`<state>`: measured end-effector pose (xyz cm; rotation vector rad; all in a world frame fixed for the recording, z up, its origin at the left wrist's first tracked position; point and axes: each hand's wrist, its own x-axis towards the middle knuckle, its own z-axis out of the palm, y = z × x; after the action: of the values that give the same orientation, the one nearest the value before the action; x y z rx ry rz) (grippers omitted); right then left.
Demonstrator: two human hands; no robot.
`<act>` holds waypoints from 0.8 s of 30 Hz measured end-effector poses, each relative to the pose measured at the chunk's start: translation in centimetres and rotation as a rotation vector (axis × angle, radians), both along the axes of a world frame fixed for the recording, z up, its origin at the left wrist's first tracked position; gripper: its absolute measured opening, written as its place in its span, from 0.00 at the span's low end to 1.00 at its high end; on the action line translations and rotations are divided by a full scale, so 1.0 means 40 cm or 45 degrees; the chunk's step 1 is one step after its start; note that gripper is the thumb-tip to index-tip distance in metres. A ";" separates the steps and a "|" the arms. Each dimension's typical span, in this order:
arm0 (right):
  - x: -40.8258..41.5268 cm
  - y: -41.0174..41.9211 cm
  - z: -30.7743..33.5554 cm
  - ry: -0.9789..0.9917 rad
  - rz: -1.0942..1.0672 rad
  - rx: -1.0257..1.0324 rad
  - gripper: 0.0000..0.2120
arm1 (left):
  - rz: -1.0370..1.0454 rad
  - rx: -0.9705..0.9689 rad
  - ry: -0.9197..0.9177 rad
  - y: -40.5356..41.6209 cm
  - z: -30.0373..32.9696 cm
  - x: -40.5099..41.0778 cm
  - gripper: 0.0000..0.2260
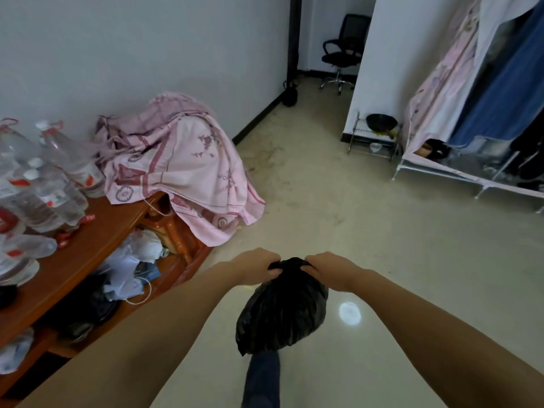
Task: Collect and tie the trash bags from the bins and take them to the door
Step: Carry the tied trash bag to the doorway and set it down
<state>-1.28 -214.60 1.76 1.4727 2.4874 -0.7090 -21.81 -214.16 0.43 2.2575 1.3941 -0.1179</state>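
— Nearest the lens: two bare forearms, reaching forward. Below them, one dark trouser leg.
— Largest items, in order?
— One pale tiled floor. One wooden table at left. One fabric wardrobe at right, with hanging clothes. One pink patterned cloth draped over the table's far end. One black office chair in the far room. One small metal rack by the white wall. Clear plastic bottles, clustered on the table; no exact count possible.
— Task item?
— One black trash bag, hanging clear of the floor, directly under both hands.
— Hands?
— Left hand: curled, pinching the bag's gathered neck from the left. Right hand: curled, pinching the same neck from the right. Close together, bag top bunched between.
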 end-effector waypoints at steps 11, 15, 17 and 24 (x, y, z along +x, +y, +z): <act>0.056 0.716 -0.004 0.055 -0.193 -0.011 0.17 | -0.144 0.014 0.003 0.772 0.012 0.055 0.11; 0.114 0.966 -0.010 0.068 -0.265 -0.021 0.14 | -0.207 -0.005 0.048 1.048 0.004 0.119 0.10; 0.146 1.098 -0.019 0.068 -0.284 -0.019 0.13 | -0.237 0.000 0.063 1.187 0.006 0.159 0.10; 0.277 1.585 -0.025 -0.001 -0.209 -0.018 0.13 | -0.152 -0.033 0.011 1.656 -0.023 0.290 0.09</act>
<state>9.81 -151.19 0.74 1.6863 2.3751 -0.7508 -10.20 -147.93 -0.47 2.3207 1.2540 -0.1842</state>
